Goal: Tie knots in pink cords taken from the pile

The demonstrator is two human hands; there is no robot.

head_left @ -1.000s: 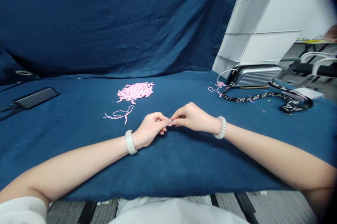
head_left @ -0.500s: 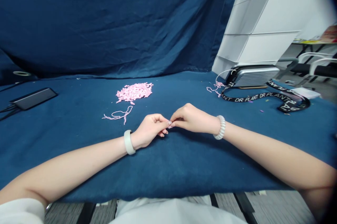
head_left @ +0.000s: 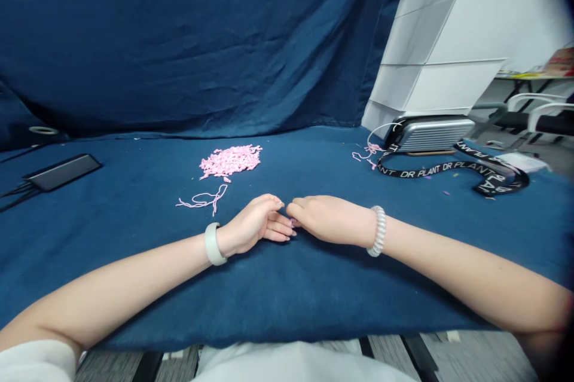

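Above the near middle of the blue cloth, my left hand [head_left: 260, 223] has its palm turned inward, thumb apart and fingers stretched out. Facing it, my right hand [head_left: 320, 217] has its fingers curled together in a pinch. A tiny pinkish-purple piece [head_left: 293, 223] shows at the right fingertips, beside the tips of the left fingers; its kind is too small to tell. Behind the hands lies a heap of small pink pieces [head_left: 231, 161]. Nearer to the left hand, a loose tangle of thin pink string [head_left: 204, 198] rests on the cloth.
A dark flat device with cables [head_left: 65, 171] lies at the left. On the right stand a ribbed silver case [head_left: 434, 134] and a black lettered strap [head_left: 415, 173], with pink string scraps [head_left: 371, 150] beside them. Blue cloth [head_left: 179, 41] hangs behind.
The left thumb and fingers have parted from their pinch and spread out. My right hand has dipped slightly and curled more. The view has shifted a little.
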